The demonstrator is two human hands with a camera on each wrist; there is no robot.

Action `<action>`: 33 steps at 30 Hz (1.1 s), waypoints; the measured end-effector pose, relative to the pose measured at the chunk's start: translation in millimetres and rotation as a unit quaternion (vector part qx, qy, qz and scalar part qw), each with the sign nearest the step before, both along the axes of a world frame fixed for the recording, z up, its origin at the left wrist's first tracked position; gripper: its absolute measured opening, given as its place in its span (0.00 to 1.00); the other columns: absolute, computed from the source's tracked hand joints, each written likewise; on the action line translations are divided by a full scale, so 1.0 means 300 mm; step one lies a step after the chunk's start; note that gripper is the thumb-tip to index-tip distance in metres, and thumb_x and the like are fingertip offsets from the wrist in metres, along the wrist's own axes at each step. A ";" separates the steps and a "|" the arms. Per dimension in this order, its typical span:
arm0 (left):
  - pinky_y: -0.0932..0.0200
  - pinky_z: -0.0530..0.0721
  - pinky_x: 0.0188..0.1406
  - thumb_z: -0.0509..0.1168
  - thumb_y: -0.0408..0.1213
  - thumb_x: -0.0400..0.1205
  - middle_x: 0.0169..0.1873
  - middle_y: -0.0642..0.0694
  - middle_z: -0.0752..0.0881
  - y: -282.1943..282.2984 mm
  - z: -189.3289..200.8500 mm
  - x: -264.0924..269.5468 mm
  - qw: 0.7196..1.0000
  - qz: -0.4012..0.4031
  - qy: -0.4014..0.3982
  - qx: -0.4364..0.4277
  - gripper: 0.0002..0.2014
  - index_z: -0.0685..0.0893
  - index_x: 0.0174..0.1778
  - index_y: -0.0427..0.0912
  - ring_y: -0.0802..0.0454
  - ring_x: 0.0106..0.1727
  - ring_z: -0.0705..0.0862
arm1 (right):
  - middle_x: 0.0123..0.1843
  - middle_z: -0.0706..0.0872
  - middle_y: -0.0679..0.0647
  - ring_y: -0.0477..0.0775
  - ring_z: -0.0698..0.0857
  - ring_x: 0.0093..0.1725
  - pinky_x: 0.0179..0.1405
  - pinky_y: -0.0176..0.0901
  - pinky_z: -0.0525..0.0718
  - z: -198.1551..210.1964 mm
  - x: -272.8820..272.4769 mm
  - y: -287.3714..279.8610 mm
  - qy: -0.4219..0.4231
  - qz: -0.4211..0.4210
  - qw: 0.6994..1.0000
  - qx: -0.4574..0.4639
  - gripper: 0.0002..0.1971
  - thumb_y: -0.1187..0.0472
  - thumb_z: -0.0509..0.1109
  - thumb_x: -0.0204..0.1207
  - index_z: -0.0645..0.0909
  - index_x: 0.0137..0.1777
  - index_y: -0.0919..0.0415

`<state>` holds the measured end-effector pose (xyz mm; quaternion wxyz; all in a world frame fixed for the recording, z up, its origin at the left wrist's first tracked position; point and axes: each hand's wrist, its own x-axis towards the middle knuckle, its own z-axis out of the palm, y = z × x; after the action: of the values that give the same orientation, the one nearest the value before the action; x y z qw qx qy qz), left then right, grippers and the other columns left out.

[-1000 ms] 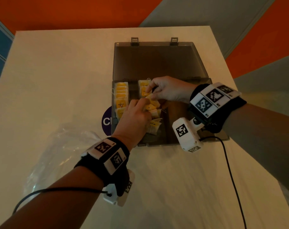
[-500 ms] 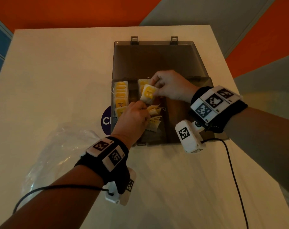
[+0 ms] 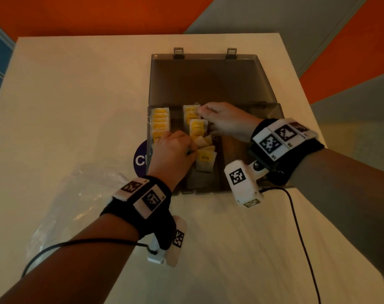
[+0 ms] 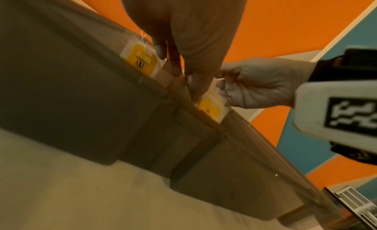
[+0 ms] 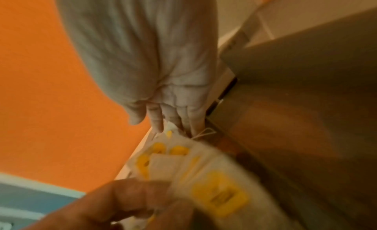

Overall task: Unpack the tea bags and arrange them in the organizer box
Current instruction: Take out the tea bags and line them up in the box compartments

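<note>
The smoky grey organizer box lies open, its lid flat behind it. A row of yellow tea bags fills the left compartment. A shorter row stands at the far end of the middle one. My right hand reaches over this row, and its fingertips pinch the top of a tea bag at the far end. My left hand is curled around a fanned bunch of loose tea bags in the same compartment. The left wrist view shows both hands over the box wall.
A crumpled clear plastic bag lies on the white table left of the box. A purple round sticker shows by the box's left wall. A black cable trails from my right wrist. The box's right compartment holds no bags.
My right hand lifted one tea bag out of the bunch in my left hand and set it in the middle row, then moved to the row's far end. The left hand barely shifted.
</note>
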<state>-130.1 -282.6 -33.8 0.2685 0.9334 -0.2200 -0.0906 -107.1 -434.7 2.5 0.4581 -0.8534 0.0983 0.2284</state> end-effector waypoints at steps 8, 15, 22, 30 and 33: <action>0.52 0.68 0.65 0.65 0.38 0.78 0.63 0.43 0.77 -0.020 0.009 0.014 0.999 0.036 0.010 -0.036 0.19 0.74 0.65 0.42 0.45 0.65 0.72 | 0.48 0.82 0.51 0.46 0.83 0.45 0.43 0.35 0.84 0.006 -0.061 0.003 0.070 -0.160 0.949 0.264 0.15 0.71 0.55 0.80 0.77 0.57 0.54; 0.50 0.76 0.63 0.59 0.32 0.82 0.60 0.38 0.84 -0.039 0.017 0.057 0.997 0.036 0.038 -0.057 0.16 0.77 0.66 0.38 0.43 0.61 0.80 | 0.75 0.70 0.57 0.57 0.78 0.64 0.63 0.55 0.81 -0.061 -0.057 0.068 0.032 -0.298 0.929 0.215 0.28 0.71 0.53 0.79 0.58 0.79 0.55; 0.60 0.78 0.49 0.63 0.40 0.80 0.56 0.42 0.85 -0.058 0.040 0.099 0.984 0.097 0.090 -0.121 0.15 0.76 0.62 0.41 0.49 0.55 0.83 | 0.70 0.78 0.62 0.61 0.80 0.65 0.65 0.61 0.80 -0.087 -0.083 0.117 -0.013 -0.324 0.925 0.198 0.26 0.71 0.57 0.74 0.68 0.73 0.59; 0.72 0.72 0.42 0.65 0.33 0.78 0.47 0.47 0.82 -0.066 0.043 0.154 0.984 0.096 0.098 -0.115 0.11 0.81 0.55 0.36 0.56 0.47 0.78 | 0.71 0.74 0.59 0.58 0.78 0.67 0.68 0.59 0.77 -0.089 -0.086 0.117 -0.026 -0.332 0.924 0.191 0.28 0.72 0.55 0.77 0.60 0.77 0.54; 0.65 0.76 0.42 0.66 0.34 0.78 0.46 0.44 0.84 -0.062 0.037 0.146 0.984 0.100 0.103 -0.110 0.08 0.81 0.52 0.38 0.53 0.47 0.80 | 0.75 0.72 0.59 0.58 0.75 0.70 0.71 0.59 0.75 -0.098 -0.082 0.118 -0.021 -0.322 0.928 0.189 0.28 0.69 0.55 0.78 0.58 0.79 0.55</action>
<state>-86.3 -301.1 -22.8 0.3982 0.9014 -0.1052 -0.1340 -131.7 -399.3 -26.8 0.6615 -0.6783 0.3132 0.0653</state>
